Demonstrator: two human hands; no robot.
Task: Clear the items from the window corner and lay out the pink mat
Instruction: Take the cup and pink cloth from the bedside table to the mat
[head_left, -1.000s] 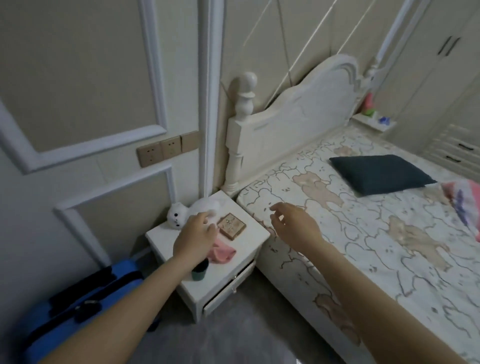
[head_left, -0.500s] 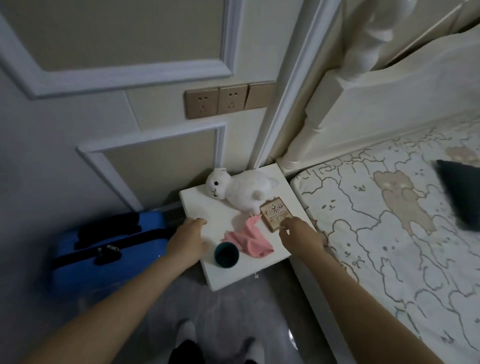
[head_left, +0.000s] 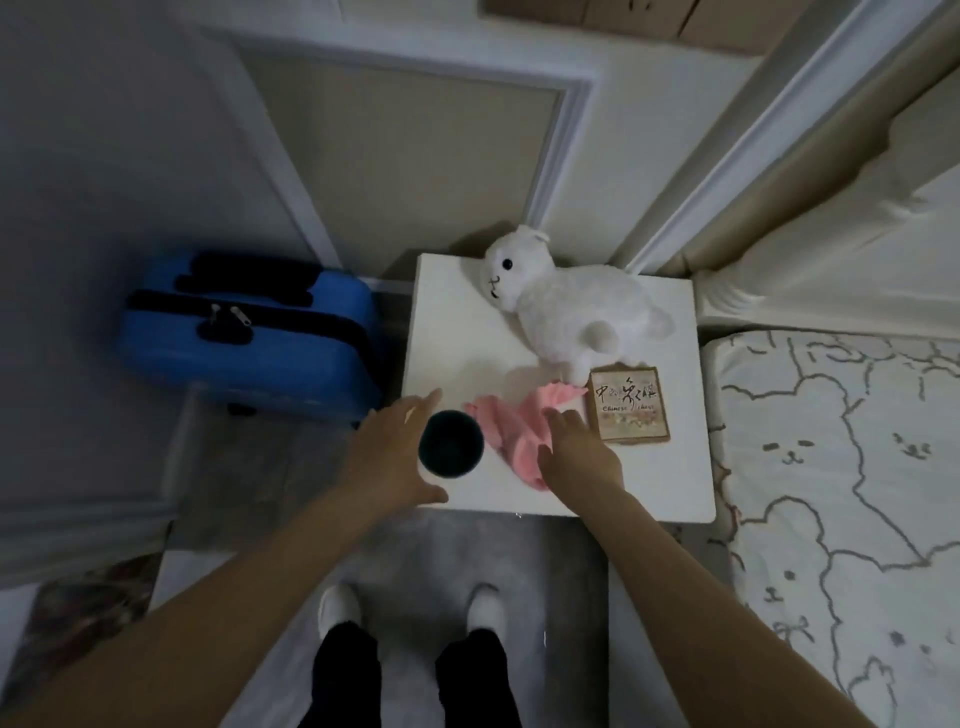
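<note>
- Left hand (head_left: 392, 457) spread wide, curled around the left side of the dark cup (head_left: 451, 442), thumb at the near side, fingers at the far side; looks touching or about to, not clamped, cup not lifted.
- Right hand (head_left: 576, 454) flat on the crumpled pink mat (head_left: 511, 423), fingers loose, nothing pinched that I can see.
- Pink mat sits bunched in the near middle of the white nightstand (head_left: 452, 312), between the cup and the Chinese chess box (head_left: 628, 405), one corner touching the box.
- White alpaca plush (head_left: 571, 306) lies at the back, its leg touching the box's top edge.
- Risk: cup is just beside the mat's left fold; if I drag the mat now the cloth could catch the cup and tip it off the near edge. Can't tell if there's liquid inside, too dark.
- Risk: mat corner at the chess box may pull the box along, toward the bed (head_left: 831, 493) side.
- Risk: cup is close to the front edge, and a loose side grip could let it slip toward my feet.
- Blue suitcase (head_left: 249, 332) on the floor left, near enough to bump with the cup.
</note>
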